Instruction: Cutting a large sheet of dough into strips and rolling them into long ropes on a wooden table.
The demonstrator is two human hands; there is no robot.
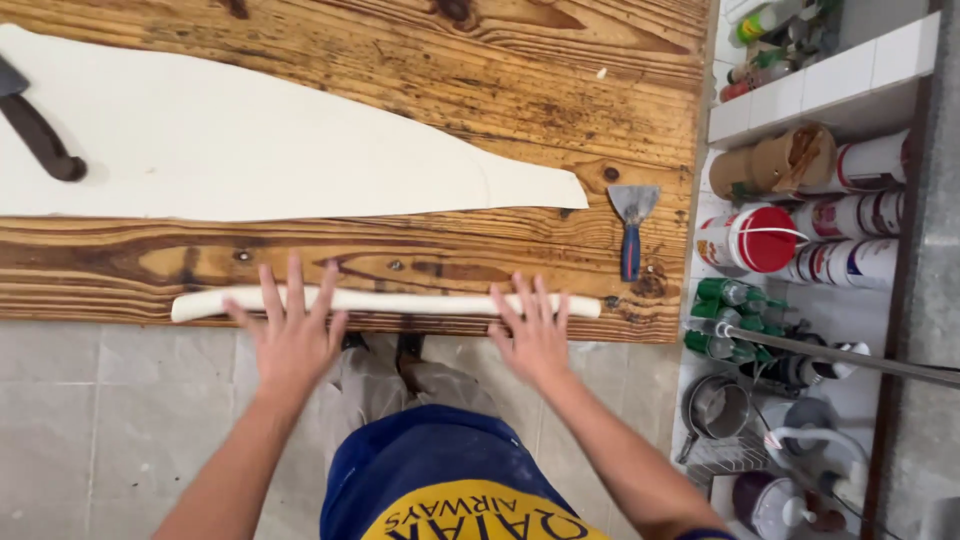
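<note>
Metal pot [716, 408] on the shelf at right, contents unclear. Left hand [290, 335] and right hand [535, 335] lay flat, fingers spread, on a long dough roll [400, 301] along the bench [400, 250] near edge. Beyond: scraper [632, 228], dough sheet [250, 150], dark handle [35, 125] cut off at left.

We take this for a working bakery kitchen. A long wooden table [420, 60] fills most of the frame, bearing a broad sheet of dough [220, 140] at upper left and a rolled dough rope [400, 301] along its near edge. A scraper [633, 228] lies at its right end. At right, tiled shelves [850, 70] hold tins, green bottles [735, 318] and metal pots [718, 408].
</note>
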